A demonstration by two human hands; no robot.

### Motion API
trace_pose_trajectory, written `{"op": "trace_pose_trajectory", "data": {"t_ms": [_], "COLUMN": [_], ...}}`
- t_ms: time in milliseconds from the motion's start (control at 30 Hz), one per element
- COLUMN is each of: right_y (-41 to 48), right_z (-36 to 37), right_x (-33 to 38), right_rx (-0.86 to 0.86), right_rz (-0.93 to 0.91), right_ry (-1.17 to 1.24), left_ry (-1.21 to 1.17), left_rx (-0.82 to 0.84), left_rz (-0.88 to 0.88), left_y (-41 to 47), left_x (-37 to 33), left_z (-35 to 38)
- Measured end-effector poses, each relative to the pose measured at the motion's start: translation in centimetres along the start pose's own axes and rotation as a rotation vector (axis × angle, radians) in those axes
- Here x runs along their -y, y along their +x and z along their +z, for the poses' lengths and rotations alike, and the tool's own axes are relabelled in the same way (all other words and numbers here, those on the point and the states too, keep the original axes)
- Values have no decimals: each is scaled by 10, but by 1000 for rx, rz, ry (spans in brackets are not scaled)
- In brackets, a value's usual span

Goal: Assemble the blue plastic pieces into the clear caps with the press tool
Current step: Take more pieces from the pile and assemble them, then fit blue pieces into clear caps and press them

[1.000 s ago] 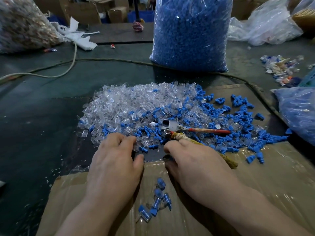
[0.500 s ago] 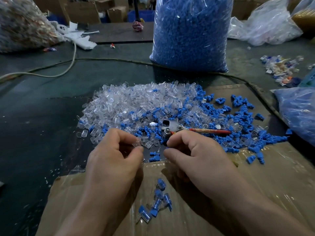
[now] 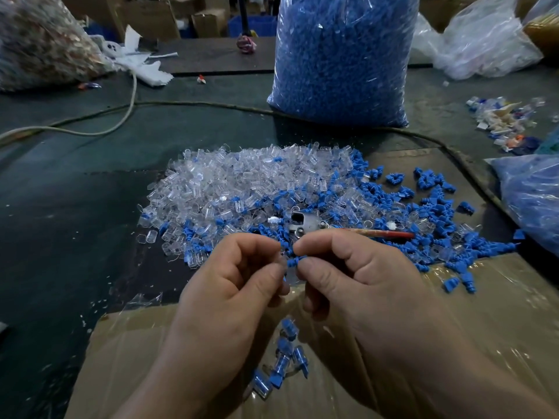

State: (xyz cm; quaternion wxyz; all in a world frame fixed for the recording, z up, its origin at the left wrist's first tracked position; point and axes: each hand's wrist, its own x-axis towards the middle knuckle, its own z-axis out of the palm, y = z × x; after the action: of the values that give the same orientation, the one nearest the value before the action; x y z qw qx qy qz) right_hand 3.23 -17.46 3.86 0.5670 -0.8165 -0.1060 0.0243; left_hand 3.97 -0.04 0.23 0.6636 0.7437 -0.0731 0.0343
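Blue ribbed plastic piece [image 3: 295,262] sits pinched by fingers of the right hand [image 3: 363,288] — fingers of the left hand [image 3: 233,288] curl closed beside it, contents unclear. Beyond, a red-handled metal press tool [image 3: 304,225] lies among clear plastic caps [image 3: 227,186] on the dark counter [image 3: 75,207].

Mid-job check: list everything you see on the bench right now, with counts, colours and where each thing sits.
table: one, dark green, under everything
cardboard: one, brown, film-covered, near side
clear caps: many, clear, heaped at centre
loose blue pieces: many, blue, mixed into the heap and spread to its right
press tool: one, grey metal with red handle, lying on the heap
assembled caps: a few, blue in clear, on the cardboard
large bag: one, clear, full of blue pieces, behind the heap
side bag: one, clear with blue contents, right edge
cable: one, pale, far left
held blue piece: one, blue, above the cardboard
left hand: fingers curled, contents hidden
right hand: pinches the held blue piece
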Motion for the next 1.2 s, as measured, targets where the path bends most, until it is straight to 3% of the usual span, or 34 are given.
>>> {"op": "trace_pose_trajectory", "data": {"t_ms": [233,400,533,800,1200], "right_y": [-1,-2,-1,3,-2], "right_z": [-2,-2,-2,3,5], "right_x": [2,1,-2,-8,-5], "right_rx": [-23,-45,-68,-92,-90], "right_rz": [-71,-257,-367,-395,-506], "right_ry": [-101,-293,-326,-532,-653], "left_ry": [-320,-473,-588,129,208], "left_rx": [56,164,125,42,-8], "left_rz": [-168,-297,-366,-42,28], "left_y": [1,2,4,-2,-1], "left_x": [-3,-5,-7,-6,-12], "left_z": [-2,-3,-1,1,0]}}
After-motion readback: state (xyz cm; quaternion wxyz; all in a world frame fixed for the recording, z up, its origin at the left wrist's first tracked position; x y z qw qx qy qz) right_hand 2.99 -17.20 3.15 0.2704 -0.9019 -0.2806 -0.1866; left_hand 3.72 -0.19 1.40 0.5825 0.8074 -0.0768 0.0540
